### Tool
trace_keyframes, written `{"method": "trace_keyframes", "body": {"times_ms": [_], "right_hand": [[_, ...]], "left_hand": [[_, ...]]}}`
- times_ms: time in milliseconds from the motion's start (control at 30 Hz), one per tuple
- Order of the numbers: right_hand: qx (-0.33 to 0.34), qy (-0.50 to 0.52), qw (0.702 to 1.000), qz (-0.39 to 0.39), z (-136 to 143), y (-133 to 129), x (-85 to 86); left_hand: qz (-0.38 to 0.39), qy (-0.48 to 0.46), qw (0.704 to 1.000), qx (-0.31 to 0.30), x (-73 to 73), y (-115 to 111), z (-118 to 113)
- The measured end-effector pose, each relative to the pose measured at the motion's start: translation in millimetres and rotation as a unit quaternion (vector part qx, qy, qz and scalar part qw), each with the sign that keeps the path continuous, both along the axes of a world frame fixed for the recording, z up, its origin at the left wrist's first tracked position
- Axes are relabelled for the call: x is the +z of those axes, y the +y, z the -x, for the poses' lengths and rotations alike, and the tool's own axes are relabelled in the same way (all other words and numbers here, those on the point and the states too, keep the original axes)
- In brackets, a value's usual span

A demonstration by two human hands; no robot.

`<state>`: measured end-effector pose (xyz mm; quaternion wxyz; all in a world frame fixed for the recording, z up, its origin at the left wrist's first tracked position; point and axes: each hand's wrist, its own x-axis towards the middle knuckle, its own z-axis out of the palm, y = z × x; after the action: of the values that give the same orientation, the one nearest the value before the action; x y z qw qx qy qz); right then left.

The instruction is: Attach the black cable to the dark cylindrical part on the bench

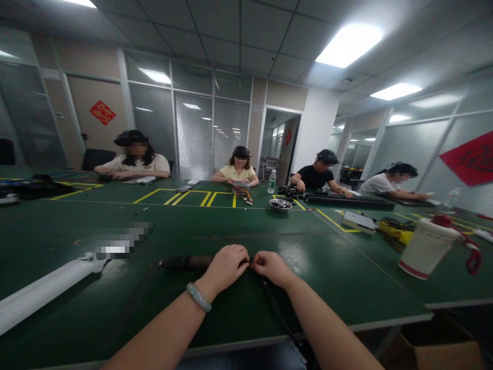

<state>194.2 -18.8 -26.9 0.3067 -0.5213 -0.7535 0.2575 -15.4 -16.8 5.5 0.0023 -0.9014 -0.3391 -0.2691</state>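
Observation:
A long, dark cylindrical tool (190, 262) lies crosswise on the green table, with a narrow tip at its left end. My left hand (227, 264), a pale bangle on its wrist, is closed over the tool's right end. That hand's fingertips hide the end itself. Just to the right, my right hand (271, 266) is closed in a pinch where a black cord (274, 300) meets the tool. The cord runs from there down toward the table's near edge. The two sets of fingertips nearly touch, and what exactly lies between them is too small to make out.
A white folding arm (50, 288) lies at left. A metal bowl (280, 205), a white box (359, 222) and a cream cup with red lid (429, 246) stand ahead and right. Several people sit across the table (173, 223), handling parts. An open cardboard box (447, 354) is below right.

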Motion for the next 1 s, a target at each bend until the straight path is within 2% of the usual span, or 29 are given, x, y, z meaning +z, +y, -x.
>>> {"method": "trace_keyframes", "body": {"times_ms": [1000], "right_hand": [[-0.008, 0.005, 1.000, -0.018, 0.4, 3.0, -5.5]], "left_hand": [[0.010, 0.012, 1.000, 0.010, 4.5, -5.3, -1.8]]}}
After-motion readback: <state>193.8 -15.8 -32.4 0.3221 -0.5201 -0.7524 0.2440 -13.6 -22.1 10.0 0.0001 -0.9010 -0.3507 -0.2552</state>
